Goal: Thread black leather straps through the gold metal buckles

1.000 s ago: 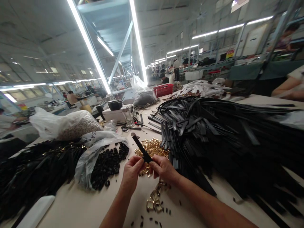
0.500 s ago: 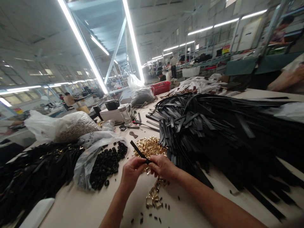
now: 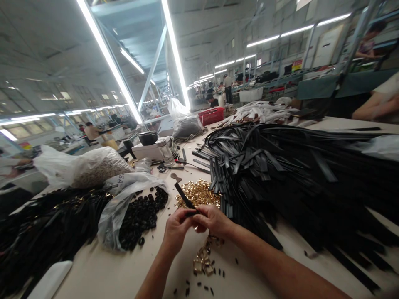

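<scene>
My left hand (image 3: 177, 230) and right hand (image 3: 215, 221) grasp a narrow black strap (image 3: 183, 196) between them, above a pale table (image 3: 118, 276).

The strap is pinched between thumb and fingers on both sides, my hands close together, its free end slanting up and away to the left; my fingers hide the near end. Just beyond my hands lies a heap of gold-coloured buckles (image 3: 199, 192); nearer to me are a few loose buckles (image 3: 199, 265) and scattered small black pieces (image 3: 206, 287). To the left, small black loops (image 3: 140, 218) lie at the mouth of a plastic bag (image 3: 108, 226). To the right, a large pile of black straps (image 3: 280, 174) spreads across the table. A brown piece (image 3: 176, 177) lies past the buckle heap.
</scene>
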`<move>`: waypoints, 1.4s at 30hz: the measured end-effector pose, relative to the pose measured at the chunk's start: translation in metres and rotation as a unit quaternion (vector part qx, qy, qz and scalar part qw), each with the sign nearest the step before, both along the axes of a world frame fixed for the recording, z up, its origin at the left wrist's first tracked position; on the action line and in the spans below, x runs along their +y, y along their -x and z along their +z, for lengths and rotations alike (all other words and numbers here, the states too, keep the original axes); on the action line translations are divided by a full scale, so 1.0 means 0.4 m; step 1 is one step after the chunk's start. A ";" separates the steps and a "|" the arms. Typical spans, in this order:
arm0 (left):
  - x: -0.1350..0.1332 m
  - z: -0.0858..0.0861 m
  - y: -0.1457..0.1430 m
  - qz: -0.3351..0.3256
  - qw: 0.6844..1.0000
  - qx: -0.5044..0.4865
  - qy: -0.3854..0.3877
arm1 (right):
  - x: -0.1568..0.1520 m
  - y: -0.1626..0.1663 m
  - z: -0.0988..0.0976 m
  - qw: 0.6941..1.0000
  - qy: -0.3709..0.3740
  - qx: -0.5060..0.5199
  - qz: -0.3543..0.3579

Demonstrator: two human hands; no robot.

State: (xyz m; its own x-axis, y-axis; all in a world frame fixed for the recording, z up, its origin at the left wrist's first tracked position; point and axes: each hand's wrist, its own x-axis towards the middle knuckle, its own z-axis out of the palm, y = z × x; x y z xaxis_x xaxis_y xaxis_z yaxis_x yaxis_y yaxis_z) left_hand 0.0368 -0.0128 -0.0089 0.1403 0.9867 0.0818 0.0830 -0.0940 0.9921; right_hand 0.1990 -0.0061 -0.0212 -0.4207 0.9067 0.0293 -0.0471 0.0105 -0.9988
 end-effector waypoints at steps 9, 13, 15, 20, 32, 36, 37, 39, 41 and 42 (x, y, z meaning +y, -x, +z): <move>-0.011 0.010 -0.030 0.054 0.990 -0.124 0.050 | -0.007 0.002 0.019 0.998 -0.034 0.017 -0.040; -0.008 0.017 -0.029 0.075 0.976 -0.183 0.086 | -0.012 0.000 0.036 0.996 -0.036 -0.010 -0.083; -0.004 0.020 -0.025 0.079 0.965 -0.229 0.104 | -0.014 0.000 0.040 0.995 -0.044 -0.026 -0.088; 0.000 0.018 -0.024 0.061 0.950 -0.273 0.140 | -0.016 0.002 0.037 0.993 -0.053 -0.060 -0.083; -0.012 -0.006 -0.042 0.054 0.968 -0.218 0.109 | -0.022 -0.009 0.040 0.976 -0.134 -0.150 -0.080; -0.011 -0.002 -0.038 0.023 0.973 -0.201 0.114 | -0.016 -0.009 0.033 0.990 -0.104 -0.093 -0.031; -0.014 -0.001 -0.038 0.021 0.973 -0.200 0.112 | -0.015 -0.007 0.030 0.992 -0.092 -0.082 -0.022; -0.019 0.003 -0.038 0.029 0.975 -0.196 0.105 | -0.013 -0.007 0.024 0.993 -0.086 -0.082 -0.004; -0.017 0.009 -0.035 0.037 0.975 -0.192 0.102 | -0.005 -0.014 0.016 0.987 -0.112 -0.118 0.003; -0.011 0.015 -0.030 0.044 0.974 -0.199 0.100 | 0.002 -0.021 0.009 0.979 -0.144 -0.145 -0.004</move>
State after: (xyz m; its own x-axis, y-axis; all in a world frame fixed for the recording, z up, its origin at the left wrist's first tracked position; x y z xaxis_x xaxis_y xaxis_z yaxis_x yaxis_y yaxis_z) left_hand 0.0486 -0.0173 -0.0031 0.0517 0.9953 -0.0816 -0.3134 0.0938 0.9450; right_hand 0.2073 -0.0051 -0.0177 -0.4422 0.8816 0.1652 0.2390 0.2934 -0.9256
